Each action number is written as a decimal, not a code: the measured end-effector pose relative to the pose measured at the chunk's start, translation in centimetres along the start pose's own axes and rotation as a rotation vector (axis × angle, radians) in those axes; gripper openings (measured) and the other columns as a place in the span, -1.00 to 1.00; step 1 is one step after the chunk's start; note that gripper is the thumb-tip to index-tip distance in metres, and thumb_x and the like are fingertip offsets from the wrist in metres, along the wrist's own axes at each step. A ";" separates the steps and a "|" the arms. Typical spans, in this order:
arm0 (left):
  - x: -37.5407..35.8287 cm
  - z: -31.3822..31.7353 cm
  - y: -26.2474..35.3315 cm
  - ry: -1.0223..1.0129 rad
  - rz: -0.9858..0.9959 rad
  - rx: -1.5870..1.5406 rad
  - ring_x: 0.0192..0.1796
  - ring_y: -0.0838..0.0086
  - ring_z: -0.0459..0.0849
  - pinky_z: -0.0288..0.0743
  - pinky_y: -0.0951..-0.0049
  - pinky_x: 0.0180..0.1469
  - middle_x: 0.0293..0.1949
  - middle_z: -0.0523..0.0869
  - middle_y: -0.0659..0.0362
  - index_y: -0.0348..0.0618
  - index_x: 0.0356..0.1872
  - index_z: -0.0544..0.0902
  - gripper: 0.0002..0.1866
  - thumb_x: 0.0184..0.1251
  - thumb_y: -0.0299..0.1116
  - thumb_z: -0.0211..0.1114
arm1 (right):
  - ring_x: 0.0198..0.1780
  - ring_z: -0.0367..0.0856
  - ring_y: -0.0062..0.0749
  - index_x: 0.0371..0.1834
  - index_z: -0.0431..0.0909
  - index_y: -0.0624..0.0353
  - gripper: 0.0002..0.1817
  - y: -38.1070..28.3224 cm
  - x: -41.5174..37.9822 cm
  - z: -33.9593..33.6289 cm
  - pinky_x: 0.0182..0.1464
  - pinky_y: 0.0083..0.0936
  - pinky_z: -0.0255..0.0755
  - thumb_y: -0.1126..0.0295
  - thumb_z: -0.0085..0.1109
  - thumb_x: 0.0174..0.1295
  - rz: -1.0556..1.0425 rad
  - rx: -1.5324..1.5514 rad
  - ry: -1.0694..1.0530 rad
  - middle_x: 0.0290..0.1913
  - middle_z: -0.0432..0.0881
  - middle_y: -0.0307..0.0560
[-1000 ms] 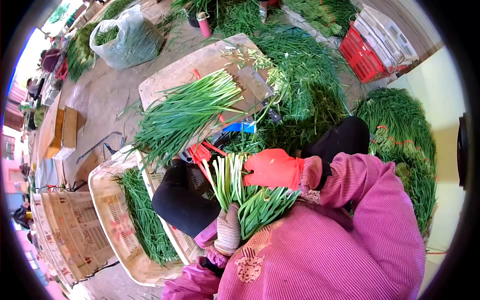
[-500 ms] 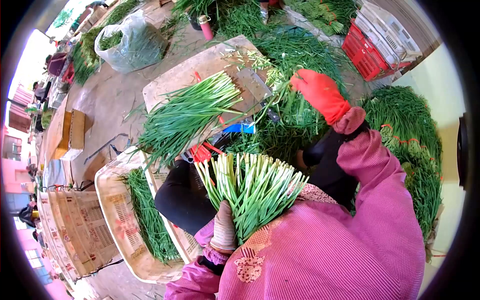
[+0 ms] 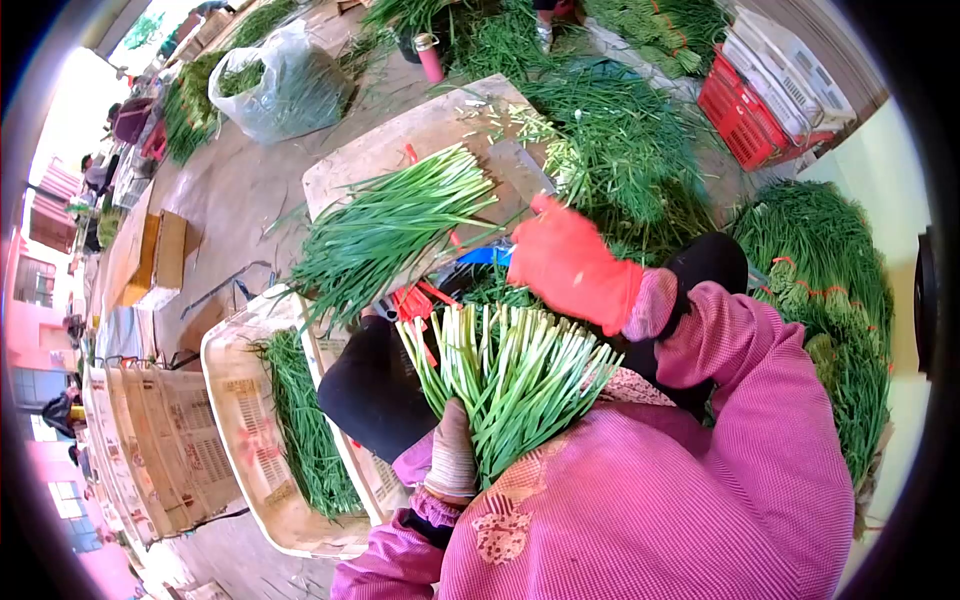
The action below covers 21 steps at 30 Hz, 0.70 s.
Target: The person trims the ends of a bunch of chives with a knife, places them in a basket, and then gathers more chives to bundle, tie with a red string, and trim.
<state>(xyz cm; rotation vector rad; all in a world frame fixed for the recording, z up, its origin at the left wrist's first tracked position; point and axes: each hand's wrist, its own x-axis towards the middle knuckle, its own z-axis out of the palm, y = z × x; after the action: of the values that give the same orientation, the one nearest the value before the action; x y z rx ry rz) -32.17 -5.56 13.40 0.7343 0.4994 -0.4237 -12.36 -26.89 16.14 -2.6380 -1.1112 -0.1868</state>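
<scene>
In the head view, the grey-striped-gloved left hand (image 3: 454,452) had its fingers clamped on a fanned bunch of green, white-ended stalks (image 3: 520,390) before the pink checked garment (image 3: 650,490). The red-gloved right hand (image 3: 575,265) was near the broad metal knife (image 3: 518,170); whether its fingers met was unclear.

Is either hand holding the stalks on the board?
No, those stalks lie apart from the left hand, holding another bunch, and the right hand.

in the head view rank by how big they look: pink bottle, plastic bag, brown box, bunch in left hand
1. Bunch in the left hand, helped by being nearest the camera
2. Plastic bag
3. Brown box
4. Pink bottle
</scene>
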 end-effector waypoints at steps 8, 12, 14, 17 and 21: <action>0.1 0.0 -0.1 0.143 0.002 0.137 0.03 0.35 0.71 0.62 0.34 0.08 0.06 0.69 0.05 -0.31 0.23 0.50 -0.45 0.52 -0.01 0.11 | -0.29 0.68 -0.12 -0.34 0.73 0.03 -0.67 -5.8 1.9 -3.0 -0.24 -0.21 0.51 0.00 0.26 0.20 0.095 0.467 -0.169 -0.39 0.69 -0.04; 0.0 -0.5 -0.5 0.093 0.007 0.173 -0.04 0.41 0.69 0.60 0.39 0.04 0.00 0.70 0.12 -0.30 0.22 0.50 -0.58 0.50 -0.22 0.14 | -0.35 0.67 -0.11 -0.42 0.71 -0.01 -0.74 -6.4 2.3 -0.8 -0.30 -0.17 0.49 0.06 0.28 0.13 0.110 0.462 -0.248 -0.48 0.66 -0.09; 0.1 0.0 -0.7 0.093 0.030 0.207 -0.04 0.42 0.69 0.59 0.39 0.04 0.00 0.69 0.13 -0.28 0.22 0.50 -0.60 0.46 -0.30 0.16 | -0.36 0.67 -0.10 -0.45 0.70 -0.02 -0.78 -6.1 2.0 0.6 -0.31 -0.17 0.49 0.10 0.27 0.11 0.100 0.472 -0.158 -0.50 0.65 -0.10; 0.3 0.6 -0.2 0.107 -0.004 0.212 -0.02 0.41 0.67 0.58 0.39 0.06 0.03 0.67 0.13 -0.25 0.23 0.49 -0.59 0.38 -0.50 0.21 | -0.43 0.65 -0.12 -0.55 0.66 -0.02 -0.88 -4.3 2.2 0.5 -0.34 -0.15 0.48 0.23 0.25 -0.01 0.006 0.188 0.150 -0.57 0.61 -0.10; 0.3 0.5 -0.1 0.138 -0.019 0.159 0.05 0.34 0.67 0.59 0.32 0.13 0.09 0.65 0.08 -0.25 0.26 0.47 -0.60 0.42 -0.49 0.17 | -0.01 0.55 -0.15 -0.59 0.65 0.02 -0.81 1.8 3.2 -3.6 0.33 -0.09 0.21 0.22 0.21 0.07 0.075 -0.524 0.525 -0.40 0.63 -0.15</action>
<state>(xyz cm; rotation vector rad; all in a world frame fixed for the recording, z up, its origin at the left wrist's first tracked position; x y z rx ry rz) -31.82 -6.04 13.49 0.9167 0.6073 -0.4363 -8.94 -26.99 19.97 -2.7771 -0.8602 -1.2208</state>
